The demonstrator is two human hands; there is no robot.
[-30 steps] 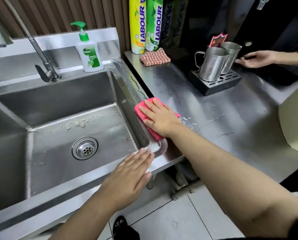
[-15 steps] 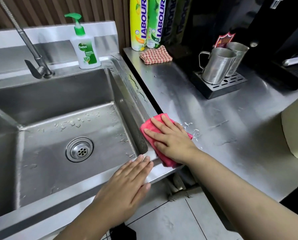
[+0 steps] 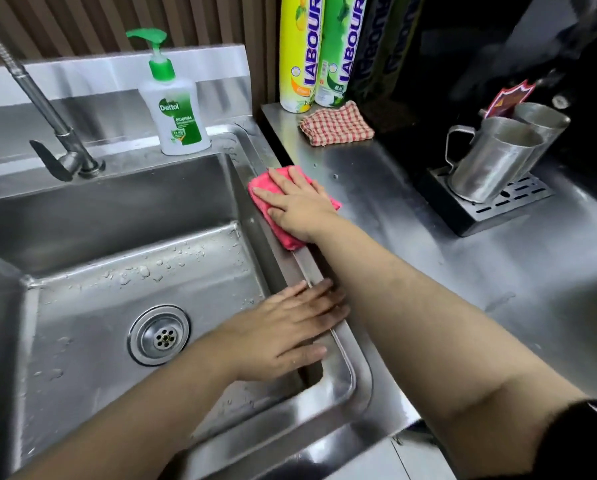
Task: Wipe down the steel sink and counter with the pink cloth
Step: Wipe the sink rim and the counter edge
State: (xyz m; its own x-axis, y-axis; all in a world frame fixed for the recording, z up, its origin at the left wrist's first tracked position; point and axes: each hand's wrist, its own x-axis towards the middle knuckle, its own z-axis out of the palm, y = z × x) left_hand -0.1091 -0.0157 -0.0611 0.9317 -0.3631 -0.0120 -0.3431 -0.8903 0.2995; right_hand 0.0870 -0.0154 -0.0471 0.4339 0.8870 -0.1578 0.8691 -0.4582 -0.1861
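Note:
The pink cloth (image 3: 267, 197) lies on the right rim of the steel sink (image 3: 117, 209), where the rim meets the steel counter (image 3: 411, 237). My right hand (image 3: 298, 206) presses flat on the cloth with fingers spread. My left hand (image 3: 286, 336) rests flat and empty on the sink's near right rim, fingers apart, partly over the basin. Water drops dot the basin floor around the drain (image 3: 159, 336).
A soap pump bottle (image 3: 174, 109) stands on the sink's back ledge beside the tap (image 3: 52, 123). Two spray cans (image 3: 319, 50) and a checked cloth (image 3: 336, 128) sit at the counter's back. Two steel jugs (image 3: 494, 157) stand on a drip tray (image 3: 487, 209) to the right.
My right hand has slid the pink cloth away from me along the sink's right rim. My left hand has shifted right onto the rim's near corner. Another person's hand seen earlier is gone.

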